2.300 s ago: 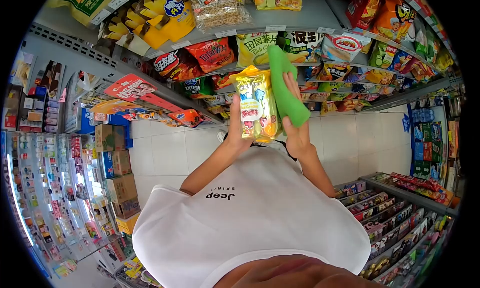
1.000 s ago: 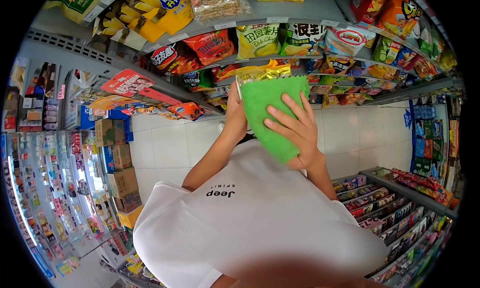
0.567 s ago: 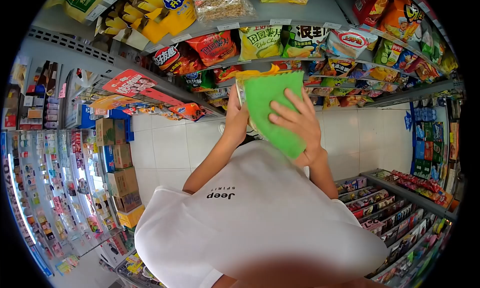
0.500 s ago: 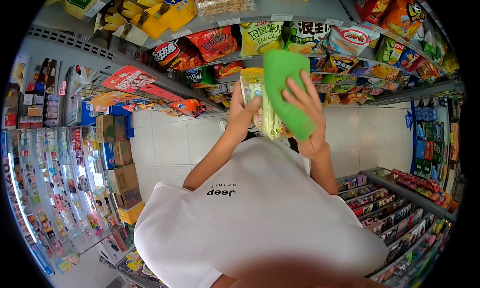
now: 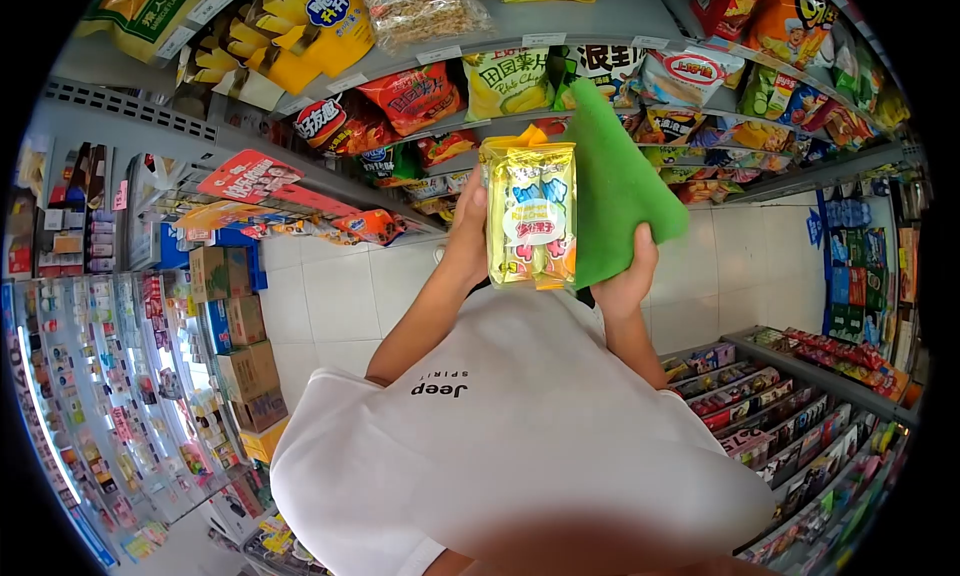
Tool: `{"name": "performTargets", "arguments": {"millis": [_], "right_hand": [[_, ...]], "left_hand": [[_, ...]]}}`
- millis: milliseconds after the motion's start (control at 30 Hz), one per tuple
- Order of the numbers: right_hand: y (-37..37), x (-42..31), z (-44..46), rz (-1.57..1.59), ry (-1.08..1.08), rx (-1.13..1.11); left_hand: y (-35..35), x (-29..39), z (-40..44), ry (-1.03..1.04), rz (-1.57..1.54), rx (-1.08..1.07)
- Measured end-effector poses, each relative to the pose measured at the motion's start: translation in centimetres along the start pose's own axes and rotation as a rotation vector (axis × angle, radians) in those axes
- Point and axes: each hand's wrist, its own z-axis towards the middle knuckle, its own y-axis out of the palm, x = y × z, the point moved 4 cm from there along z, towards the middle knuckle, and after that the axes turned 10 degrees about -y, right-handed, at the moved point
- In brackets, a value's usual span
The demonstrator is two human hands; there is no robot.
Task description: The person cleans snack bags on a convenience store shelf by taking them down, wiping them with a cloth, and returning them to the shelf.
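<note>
My left hand (image 5: pixel 470 221) is closed around the left side of a yellow bag of rice crackers (image 5: pixel 532 211), whose printed front faces up at me. Most of that hand's fingers are hidden behind the bag. Beside the bag's right edge hangs a green cloth (image 5: pixel 618 191), gripped low at its right side by my right hand (image 5: pixel 630 274). The thumb lies over the cloth and the other fingers are largely out of sight under it. Both hands are in front of my chest, above the tiled floor.
Ahead, a shelf (image 5: pixel 560 21) carries several chip bags, with a green chip bag (image 5: pixel 508 84) near the cloth. A red promotion sign (image 5: pixel 250 176) juts out at left. Stacked cardboard boxes (image 5: pixel 250 371) stand farther left. A low snack rack (image 5: pixel 735 401) is at right.
The rice cracker bag has turned so its front faces me. My right hand has moved down from lying flat on the cloth to gripping its edge, and the cloth has spread to the right.
</note>
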Motion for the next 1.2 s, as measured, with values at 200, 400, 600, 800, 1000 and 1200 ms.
{"name": "performTargets", "arguments": {"millis": [200,400,600,800,1000,1200], "right_hand": [[-0.9,1.5,-2.4,-0.050,0.105,-0.080],[-0.6,2.7,-3.1,-0.033,0.127,-0.069],[1.2,1.2,-1.9,-0.468,-0.176,-0.398],[3.4,-0.3,-0.3,-0.855,-0.608,-0.637],[2.4,0.2,-0.3,-1.020,-0.621,-0.618],[4.0,-0.4,-0.4,-1.158,-0.511,-0.826]], "left_hand": [[0.6,0.9,0.5,0.088,0.079,0.026],[1.9,1.0,0.1,0.237,0.251,0.073],[0.0,-0.8,0.0,0.048,0.090,0.151],[0.6,0.6,-1.1,0.384,0.487,0.117],[0.1,-0.1,-1.4,0.026,0.201,0.113],[-4.2,-1.0,-2.2,-0.054,0.258,0.050]]}}
